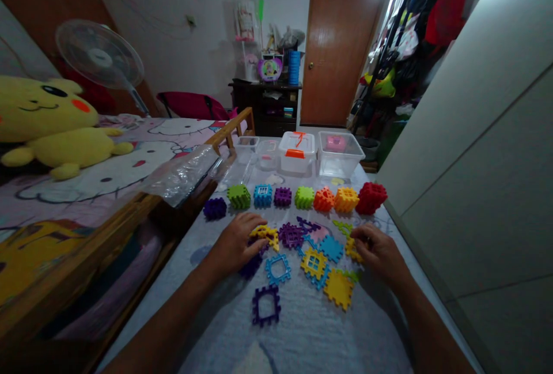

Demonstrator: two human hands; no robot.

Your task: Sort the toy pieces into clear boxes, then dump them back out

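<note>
Flat interlocking puzzle tiles lie scattered on a pale table [302, 333] in front of me. My left hand [235, 242] is closed on a yellow tile [266, 234]. My right hand [379, 250] rests with curled fingers on a yellow tile [353, 249] at the right of the pile. Between the hands lie a purple round tile [291, 235], a blue tile [330, 247], a yellow framed tile [314, 263], a blue open frame [277, 268], a yellow solid tile [339, 289] and a purple open frame [266, 305]. Behind them stands a row of finished cubes, from purple [215, 208] to red [371, 197].
Clear plastic boxes [339, 154] and a white box with an orange latch [296, 152] stand at the table's far edge. A bed with a wooden rail [129, 212] and a yellow plush toy [56, 126] is on the left. A pale wall [475, 149] closes the right side.
</note>
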